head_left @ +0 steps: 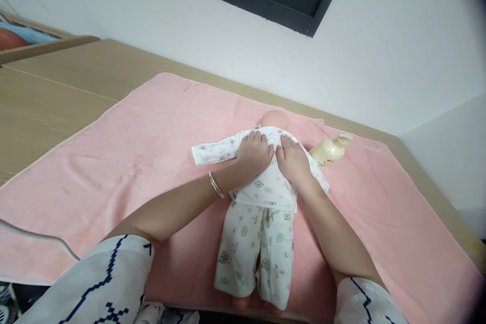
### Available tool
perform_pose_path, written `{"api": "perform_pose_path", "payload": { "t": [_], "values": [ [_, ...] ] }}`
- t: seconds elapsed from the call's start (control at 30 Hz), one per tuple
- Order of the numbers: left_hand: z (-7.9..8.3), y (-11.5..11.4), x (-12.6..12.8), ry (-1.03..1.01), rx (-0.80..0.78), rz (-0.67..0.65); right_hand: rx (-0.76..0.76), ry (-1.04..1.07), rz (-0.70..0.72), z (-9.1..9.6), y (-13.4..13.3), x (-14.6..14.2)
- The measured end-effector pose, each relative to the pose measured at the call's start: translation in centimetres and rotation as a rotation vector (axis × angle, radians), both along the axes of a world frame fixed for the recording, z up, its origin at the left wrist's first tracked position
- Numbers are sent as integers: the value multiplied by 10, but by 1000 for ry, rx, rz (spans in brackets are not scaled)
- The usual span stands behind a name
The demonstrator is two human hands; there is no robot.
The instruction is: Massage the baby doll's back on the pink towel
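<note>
A baby doll (266, 197) in white printed pyjamas lies on a pink blanket (152, 126), its head away from me and its feet at the near edge. Its face is not visible; only the bare back or top of the head shows. My left hand (255, 153) rests on the left side of its upper body, fingers extended over the cloth. On the right side, my right hand (293, 159) lies the same way, fingers stretched toward the shoulder. Neither hand grips anything. Just right of the doll, a pale yellow pump bottle (329, 151) lies tilted, partly hidden by the sleeve.
The blanket covers much of a wooden table (76, 68) set against a white wall (212, 35). A dark-framed window (296, 10) is above. At the lower left, a pale cable (41, 237) crosses the blanket.
</note>
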State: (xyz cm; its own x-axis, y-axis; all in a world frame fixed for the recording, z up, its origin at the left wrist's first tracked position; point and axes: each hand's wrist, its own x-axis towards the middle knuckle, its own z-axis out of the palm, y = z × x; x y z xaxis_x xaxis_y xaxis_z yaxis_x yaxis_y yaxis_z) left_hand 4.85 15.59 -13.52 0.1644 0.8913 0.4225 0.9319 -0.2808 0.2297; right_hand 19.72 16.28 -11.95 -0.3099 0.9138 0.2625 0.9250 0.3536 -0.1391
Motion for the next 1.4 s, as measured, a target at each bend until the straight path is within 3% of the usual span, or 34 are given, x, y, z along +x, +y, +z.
{"api": "perform_pose_path", "payload": {
  "t": [1.13, 1.4],
  "values": [
    [0, -1, 0, 2, 8, 1, 7, 3, 6, 0, 0, 0],
    [7, -6, 2, 24, -48, 6, -7, -4, 5, 2, -1, -1]
  ]
}}
